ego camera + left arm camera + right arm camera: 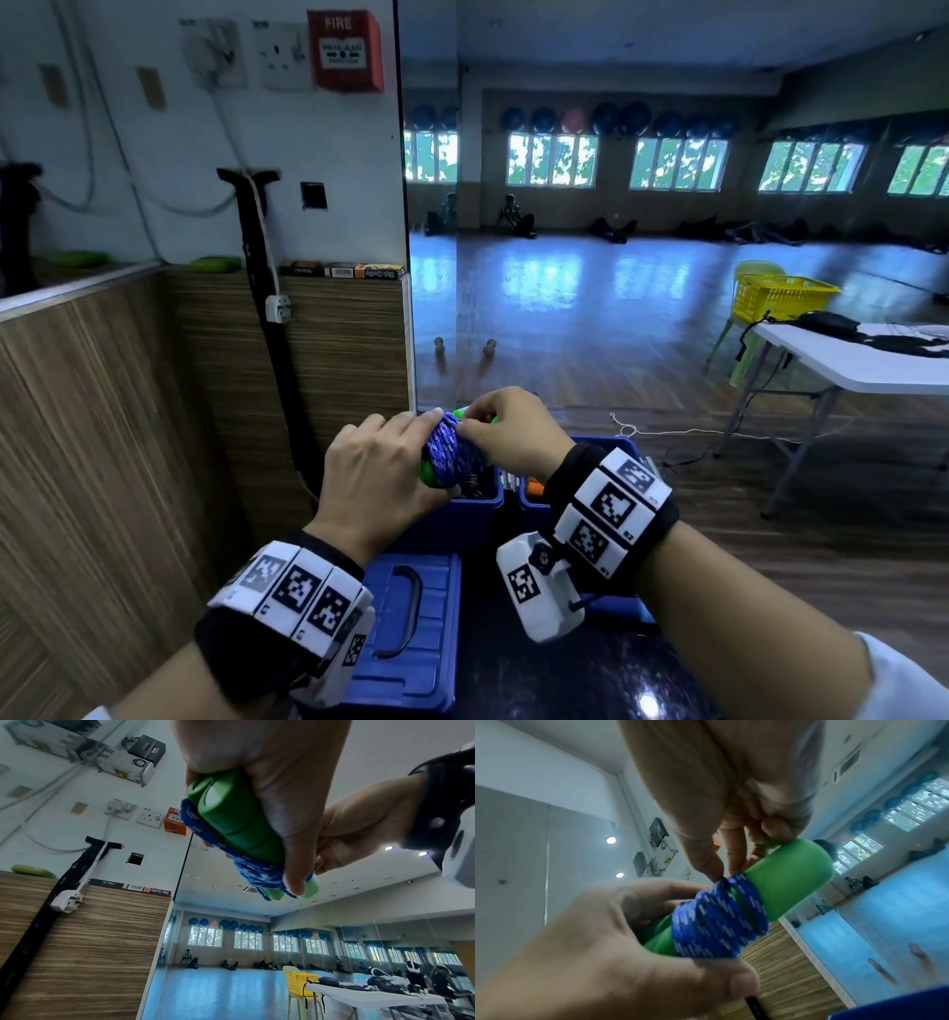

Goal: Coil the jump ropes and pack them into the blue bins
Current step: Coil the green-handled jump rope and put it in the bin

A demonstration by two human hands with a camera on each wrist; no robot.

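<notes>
- The jump rope (452, 452) is up in the air, held between both hands, just above the blue bins (482, 506).
- The left hand (380, 473) is curled round the two green handles (231, 823), which lie side by side. Its thumb presses on the wound cord.
- The right hand (508, 426) pinches the top loop of the blue cord (721, 914) with its fingertips (714, 871), near the far end of the handles.
- The cord looks soft and bendy, with a woven skin. It is wound many times round the handles. The last loop sits a little loose from the rest.
- The handles look hard, smooth and likely light. They could slide apart if the squeeze goes slack.
- A soft cord like this may spring open when let go, so the loose end probably needs tucking under a loop.
- The best place to hold is round the middle, over the wound part, so handles and cord stay as one bundle.
- A blue lid (411, 622) lies on the dark surface (590, 673) near the wrists.
</notes>
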